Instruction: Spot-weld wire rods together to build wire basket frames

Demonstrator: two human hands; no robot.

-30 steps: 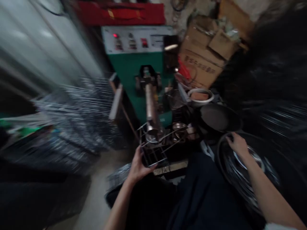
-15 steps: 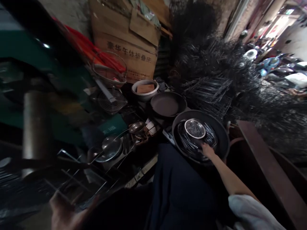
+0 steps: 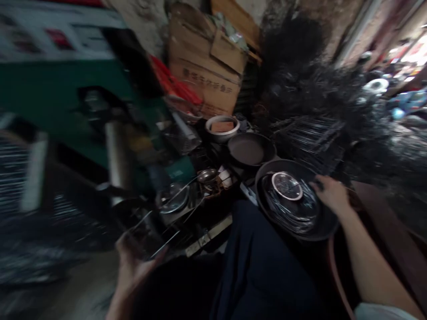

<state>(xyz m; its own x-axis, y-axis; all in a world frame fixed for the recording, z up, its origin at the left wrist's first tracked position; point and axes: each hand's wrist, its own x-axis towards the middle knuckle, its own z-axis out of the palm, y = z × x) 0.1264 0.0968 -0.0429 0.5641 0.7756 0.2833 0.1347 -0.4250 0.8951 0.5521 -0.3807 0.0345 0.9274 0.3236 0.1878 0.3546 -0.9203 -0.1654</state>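
Note:
At the lower left, my left hand [image 3: 135,260] is closed around a thin bent-wire frame [image 3: 167,243], its straight wires sticking out to the right. The frame is blurred and partly hidden by the hand. My right hand [image 3: 333,195] is over the right side of a large dark pan [image 3: 325,222], fingers curled together. Whatever is between those fingertips is too blurred to make out. Inside the pan lie many thin metal rods [image 3: 276,206] around a small round bowl [image 3: 287,186] of small metal pieces.
A green machine [image 3: 43,98] with a metal cylinder [image 3: 117,155] stands at left. Behind are a second dark pan [image 3: 251,150], a white bowl [image 3: 222,137] with a brick-like block, and a cardboard box [image 3: 207,66]. Heaped black wire racks [image 3: 307,135] fill the right.
My right hand has moved from among the rods in the pan to its right side. My left hand still grips the wire frame. The view has swung left.

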